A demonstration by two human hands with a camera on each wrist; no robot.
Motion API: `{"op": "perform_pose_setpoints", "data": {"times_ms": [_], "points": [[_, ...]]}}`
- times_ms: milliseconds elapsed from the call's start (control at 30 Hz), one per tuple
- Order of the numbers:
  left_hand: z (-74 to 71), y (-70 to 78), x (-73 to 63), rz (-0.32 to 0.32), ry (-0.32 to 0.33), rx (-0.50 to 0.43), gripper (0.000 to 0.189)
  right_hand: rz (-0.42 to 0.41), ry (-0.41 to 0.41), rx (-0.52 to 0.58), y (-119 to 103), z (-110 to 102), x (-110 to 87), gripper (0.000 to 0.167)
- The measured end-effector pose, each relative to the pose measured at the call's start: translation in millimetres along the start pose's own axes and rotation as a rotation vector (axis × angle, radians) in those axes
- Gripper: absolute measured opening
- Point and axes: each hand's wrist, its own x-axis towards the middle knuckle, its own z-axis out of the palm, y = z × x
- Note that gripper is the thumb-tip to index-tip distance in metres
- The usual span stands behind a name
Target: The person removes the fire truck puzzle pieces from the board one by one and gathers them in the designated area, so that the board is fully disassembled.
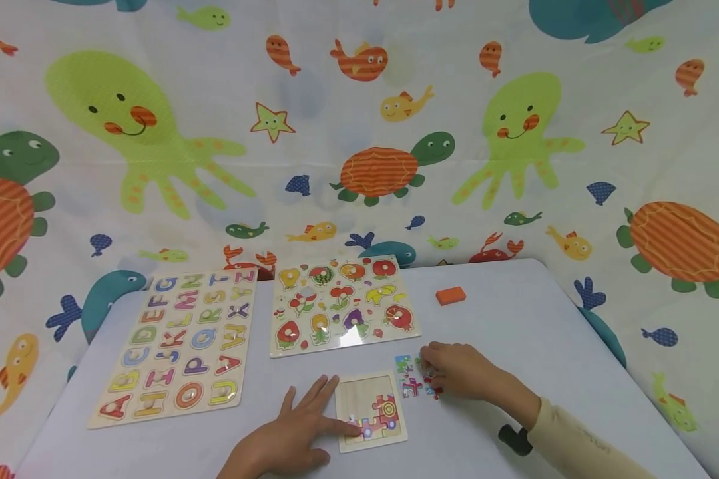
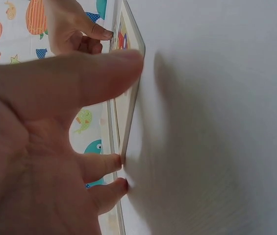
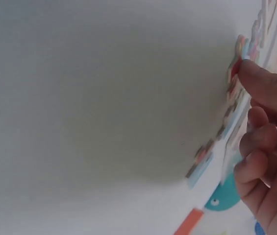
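A square wooden puzzle tray lies on the table, with several joined jigsaw pieces along its right and lower parts. My left hand spreads beside it, the index fingertip resting on a piece at the lower left. Its other fingers touch the tray's left edge or the table. To the right of the tray, loose jigsaw pieces lie close together. Above them my right hand pinches a red-marked puzzle piece, thumb against it and fingers curled. The hand partly hides that piece and its neighbours.
A wooden alphabet board lies at the left, and a fruit peg board behind the tray. An orange block sits at the back right. Beside the right forearm is a black object. A sea-animal cloth hangs behind the table.
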Motion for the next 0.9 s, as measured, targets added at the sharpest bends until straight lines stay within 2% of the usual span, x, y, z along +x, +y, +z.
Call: {"op": "perform_pose_setpoints", "data": {"times_ms": [100,200,300,400,600,900], "points": [[-1.2,-0.2,-2.1,-0.003,0.001,0.009,0.057,-0.065,0.043,-0.004,-7.0,0.2,2.8,0.031],[-2.1,0.0,-3.6,-0.006,-0.005,0.011,0.057,-0.177,0.057,0.036,-17.5,1.1,7.7,0.036],[-2.5,-0.1,-3.7,0.0,-0.011,0.016,0.056,-0.288,0.011,0.064,-28.9,3.4,13.1,0.043],[-2.5,0.0,-2.4,0.01,-0.014,0.022,0.056,-0.357,-0.042,0.057,-36.6,6.7,17.2,0.043],[-2.4,2.0,1.3,0.001,-0.026,0.033,0.056,-0.373,-0.058,0.044,-39.1,12.4,17.8,0.037],[-4.0,3.7,-0.2,-0.027,-0.032,0.036,0.055,-0.376,0.002,0.028,-47.9,19.2,16.3,0.032]]}}
